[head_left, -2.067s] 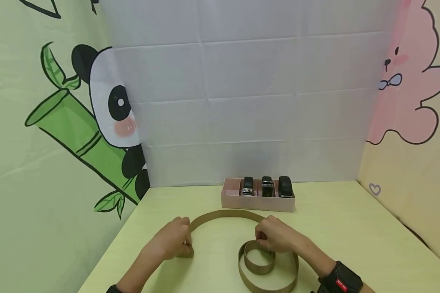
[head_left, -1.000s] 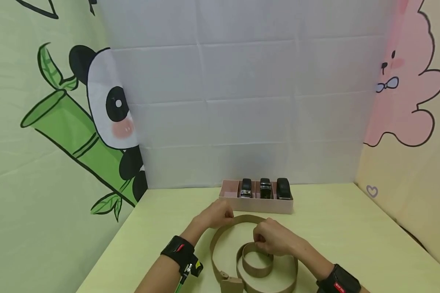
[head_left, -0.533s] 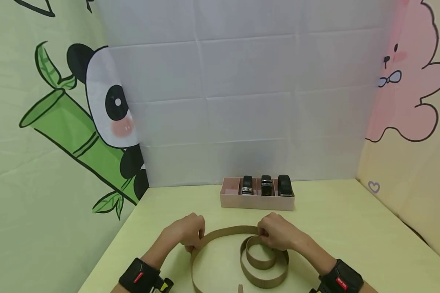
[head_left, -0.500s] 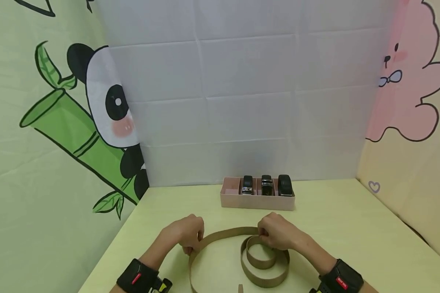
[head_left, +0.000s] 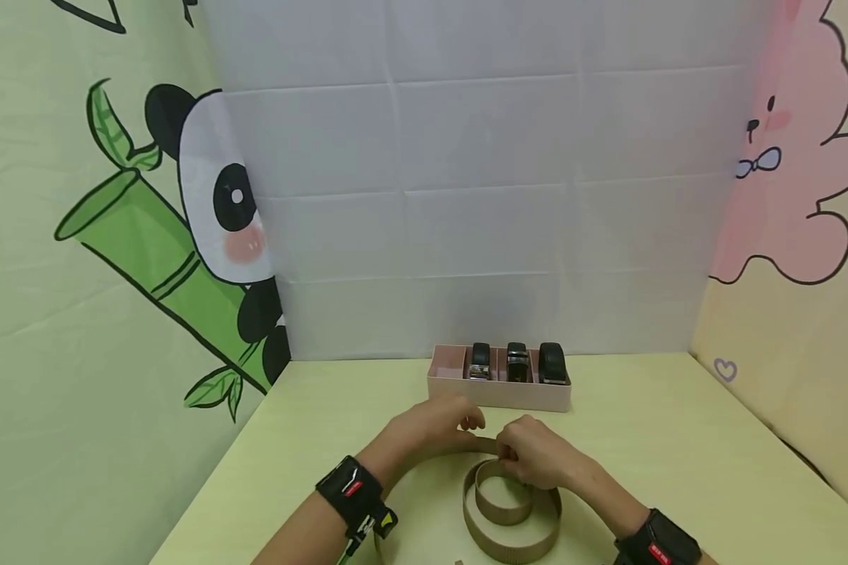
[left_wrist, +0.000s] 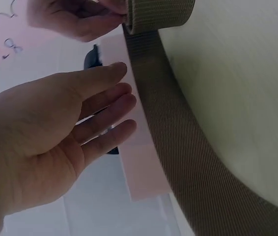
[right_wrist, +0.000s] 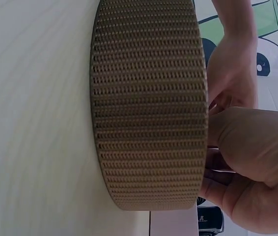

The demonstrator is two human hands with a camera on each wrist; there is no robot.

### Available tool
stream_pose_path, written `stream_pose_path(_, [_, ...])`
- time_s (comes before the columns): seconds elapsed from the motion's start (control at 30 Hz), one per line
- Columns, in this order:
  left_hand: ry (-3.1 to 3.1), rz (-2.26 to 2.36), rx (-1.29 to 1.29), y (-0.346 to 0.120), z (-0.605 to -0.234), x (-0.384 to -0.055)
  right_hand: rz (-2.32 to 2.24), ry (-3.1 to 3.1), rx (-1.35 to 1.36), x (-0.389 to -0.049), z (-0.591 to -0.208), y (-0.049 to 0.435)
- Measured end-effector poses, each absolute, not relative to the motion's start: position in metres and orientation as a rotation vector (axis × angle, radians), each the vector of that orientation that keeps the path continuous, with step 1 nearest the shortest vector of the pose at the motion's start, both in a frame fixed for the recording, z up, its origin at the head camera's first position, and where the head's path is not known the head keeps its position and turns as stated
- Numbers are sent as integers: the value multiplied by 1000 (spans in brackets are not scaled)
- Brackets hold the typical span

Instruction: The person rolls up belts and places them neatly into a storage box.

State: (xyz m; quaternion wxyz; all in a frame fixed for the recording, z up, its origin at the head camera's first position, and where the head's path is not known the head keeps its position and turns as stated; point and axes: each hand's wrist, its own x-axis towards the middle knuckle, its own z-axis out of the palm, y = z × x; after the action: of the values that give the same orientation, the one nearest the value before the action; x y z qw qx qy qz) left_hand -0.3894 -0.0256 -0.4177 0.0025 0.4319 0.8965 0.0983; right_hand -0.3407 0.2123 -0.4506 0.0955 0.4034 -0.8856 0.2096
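A tan webbing belt [head_left: 503,515] stands on edge on the table, partly wound into a small inner coil within a wider loop. My right hand [head_left: 537,455] pinches the coil at its far side; in the right wrist view its thumb and fingers [right_wrist: 212,189] are at the belt's edge, partly hidden behind the webbing. Close by on the left is my left hand [head_left: 434,428]. The left wrist view shows its fingers [left_wrist: 107,118] loosely bent beside the long strap [left_wrist: 178,128], holding nothing. From there the strap curves leftward behind the left forearm and toward the near edge.
Behind the hands stands a pink divided box [head_left: 499,394]. Three rolled black belts with metal buckles, among them the right one [head_left: 553,363], sit in its compartments. A grey-white cloth wall [head_left: 424,235] rises at the table's back edge, with printed walls either side.
Half a second ago my left hand was farther left, at the strap; it has moved right, up beside the right hand, with its fingers off the belt. My right hand stays at the coil.
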Motion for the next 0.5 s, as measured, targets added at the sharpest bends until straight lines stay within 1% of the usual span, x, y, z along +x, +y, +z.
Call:
stream_pose_path(0.1, [2821, 297, 1362, -14, -423, -395, 625, -2623, 1196, -340, -451, 212])
stream_pose_path(0.23, [2821, 274, 1386, -16, -427, -401, 593, -2610, 1190, -340, -452, 213])
stream_pose_path(0.4, [2857, 252, 1360, -38, -424, -405, 537, -2582, 1165, -341, -451, 215])
stream_pose_path(0.5, [2895, 292, 1263, -59, -422, -404, 504, -2569, 1144, -342, -452, 218])
